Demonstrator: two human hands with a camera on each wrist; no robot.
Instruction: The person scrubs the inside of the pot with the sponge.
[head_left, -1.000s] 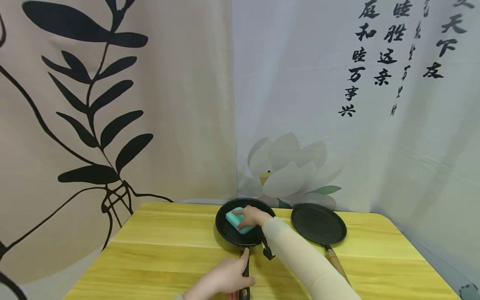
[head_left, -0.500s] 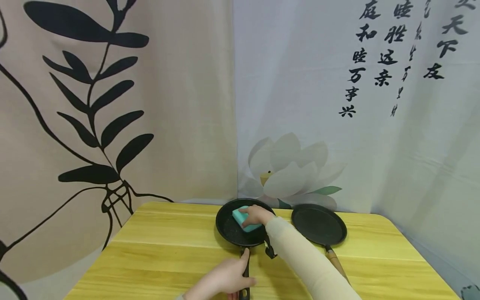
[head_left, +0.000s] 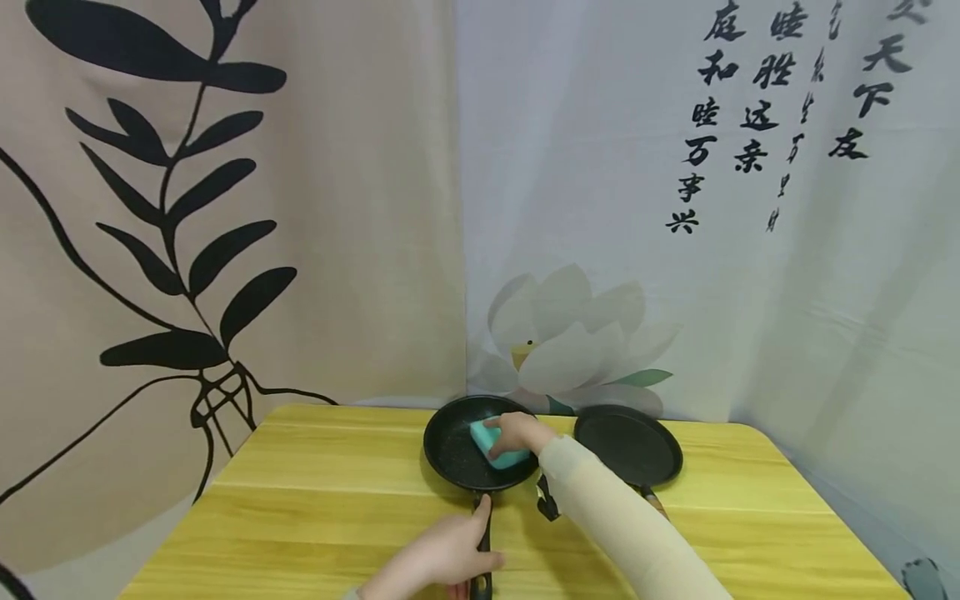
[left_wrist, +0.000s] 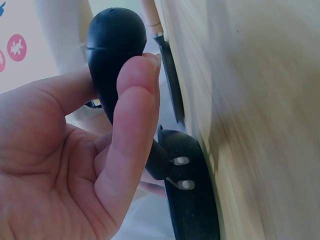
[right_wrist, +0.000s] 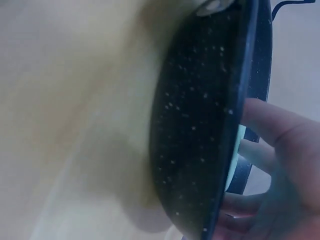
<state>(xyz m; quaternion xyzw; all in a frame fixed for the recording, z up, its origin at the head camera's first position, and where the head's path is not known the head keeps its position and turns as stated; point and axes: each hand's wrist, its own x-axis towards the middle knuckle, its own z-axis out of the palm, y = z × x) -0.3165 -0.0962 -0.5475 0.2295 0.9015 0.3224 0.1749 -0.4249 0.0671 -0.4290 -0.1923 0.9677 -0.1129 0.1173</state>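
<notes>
A black frying pan (head_left: 448,442) with a speckled finish stands toward the back of the wooden table. My left hand (head_left: 450,552) grips its black handle (head_left: 483,533), which the left wrist view shows between thumb and fingers with its rounded end (left_wrist: 117,30) sticking up. Inside the pan, my right hand (head_left: 519,433) holds a turquoise sponge (head_left: 512,459) against the right part of the cooking surface. From the side, in the right wrist view, the fingers reach over the pan's rim and only a thin strip of the sponge (right_wrist: 234,162) shows.
A flat black pan (head_left: 628,446) with a wooden handle (head_left: 655,502) lies to the right, partly behind the right sleeve (head_left: 615,517). A small dark object (head_left: 547,498) hangs by the right wrist. The wooden table (head_left: 322,483) meets a printed curtain (head_left: 375,250) at the back.
My right hand has slid the sponge rightward across the pan's inside. The left hand keeps its grip on the handle. The head view has shifted slightly.
</notes>
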